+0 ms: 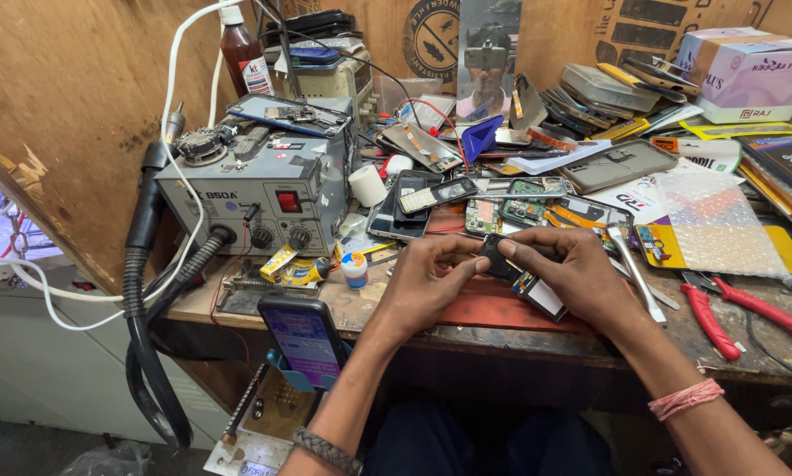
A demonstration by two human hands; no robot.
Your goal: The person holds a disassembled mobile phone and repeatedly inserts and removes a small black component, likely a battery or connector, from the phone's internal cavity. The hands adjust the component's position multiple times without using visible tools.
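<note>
My left hand [427, 278] and my right hand [572, 269] meet over the front of the workbench, both pinching a small black phone part [494, 256]. Its lower end with a pale panel [539, 294] sticks out under my right palm. The fingertips of both hands press on the part's top edge. A red mat [488, 310] lies on the bench under my hands. Just behind my hands lie several opened phones and circuit boards [524, 209].
A grey hot-air rework station [255, 198] with black hose [140, 291] stands at the left. A lit phone [303, 339] leans in a blue stand at the bench's front edge. Red-handled pliers [748, 308], tweezers [635, 273], a brown bottle [244, 57] and boxes [748, 75] crowd the bench.
</note>
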